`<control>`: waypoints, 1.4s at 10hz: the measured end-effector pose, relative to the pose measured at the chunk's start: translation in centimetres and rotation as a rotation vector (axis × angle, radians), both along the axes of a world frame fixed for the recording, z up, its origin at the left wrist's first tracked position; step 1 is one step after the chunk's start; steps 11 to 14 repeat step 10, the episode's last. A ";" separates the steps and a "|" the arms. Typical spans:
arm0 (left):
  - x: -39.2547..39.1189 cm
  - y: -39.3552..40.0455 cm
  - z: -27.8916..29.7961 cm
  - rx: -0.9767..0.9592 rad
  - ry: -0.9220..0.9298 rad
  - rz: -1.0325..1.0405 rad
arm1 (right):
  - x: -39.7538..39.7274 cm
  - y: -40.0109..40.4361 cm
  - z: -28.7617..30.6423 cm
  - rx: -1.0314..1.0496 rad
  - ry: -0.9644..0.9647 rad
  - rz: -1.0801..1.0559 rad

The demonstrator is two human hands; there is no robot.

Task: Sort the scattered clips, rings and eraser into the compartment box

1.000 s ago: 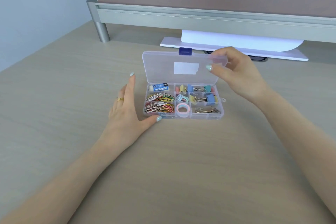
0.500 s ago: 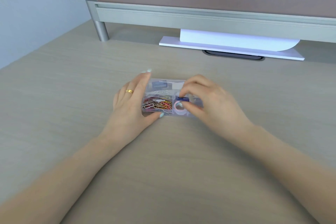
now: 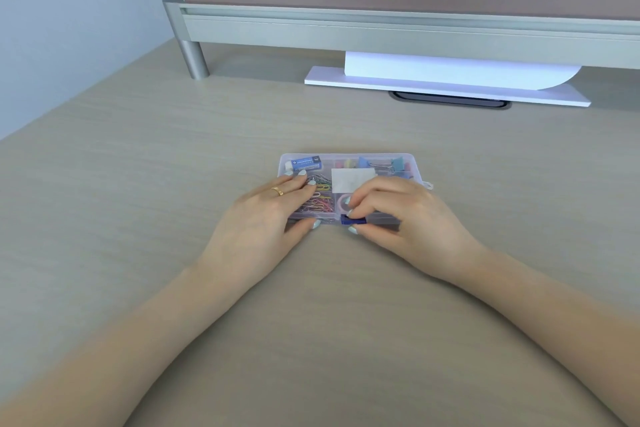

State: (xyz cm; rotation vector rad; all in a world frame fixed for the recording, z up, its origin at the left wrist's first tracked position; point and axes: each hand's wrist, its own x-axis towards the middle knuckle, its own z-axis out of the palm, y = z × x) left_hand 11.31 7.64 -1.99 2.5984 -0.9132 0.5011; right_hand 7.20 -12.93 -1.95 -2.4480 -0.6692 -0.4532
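The clear compartment box [image 3: 414, 163] lies on the desk with its lid down. Through the lid I see the blue-sleeved eraser [image 3: 306, 163] at the back left, coloured paper clips [image 3: 320, 196] below it, a pink ring [image 3: 343, 201] in the middle and binder clips [image 3: 381, 163] at the back right. My left hand [image 3: 270, 215] rests flat on the box's left part, thumb at its front edge. My right hand [image 3: 398, 215] covers the right front part, its fingertips pinching the blue latch [image 3: 352, 219] at the front edge.
A white stand [image 3: 446, 87] with a curved sheet sits at the back under a grey partition rail [image 3: 381, 31]. A dark cable slot [image 3: 450, 104] lies in front of it. A metal post [image 3: 194, 55] stands at the back left.
A second ago the lid stood open in my right hand. It has swung down onto the box, and my right hand has come to the blue latch at the front edge.
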 end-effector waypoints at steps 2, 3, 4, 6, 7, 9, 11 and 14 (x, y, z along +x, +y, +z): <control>-0.6 -1.3 1.0 0.052 -0.055 0.064 | -0.3 -0.8 -0.2 -0.002 0.064 -0.005; -0.4 -2.0 1.4 0.114 -0.078 0.082 | 0.0 -0.9 -0.4 -0.017 0.081 -0.123; -0.4 -2.2 1.5 0.137 -0.102 0.090 | 0.3 -1.1 -0.7 -0.052 0.092 -0.156; -0.1 -2.2 1.1 0.169 -0.162 0.081 | 0.5 -0.9 -0.9 -0.057 0.044 -0.167; -0.3 -2.4 0.9 0.179 -0.202 0.087 | 0.4 -0.9 -0.9 -0.069 0.024 -0.175; 0.2 -1.6 -0.4 0.099 -0.160 0.060 | 0.4 -0.9 -0.8 -0.075 0.001 -0.166; 0.2 -1.0 -0.6 -0.030 0.005 0.049 | -0.2 -1.2 0.2 0.024 -0.094 -0.129; 0.2 -1.0 -0.6 -0.030 0.005 0.049 | -0.2 -1.2 0.2 0.024 -0.094 -0.129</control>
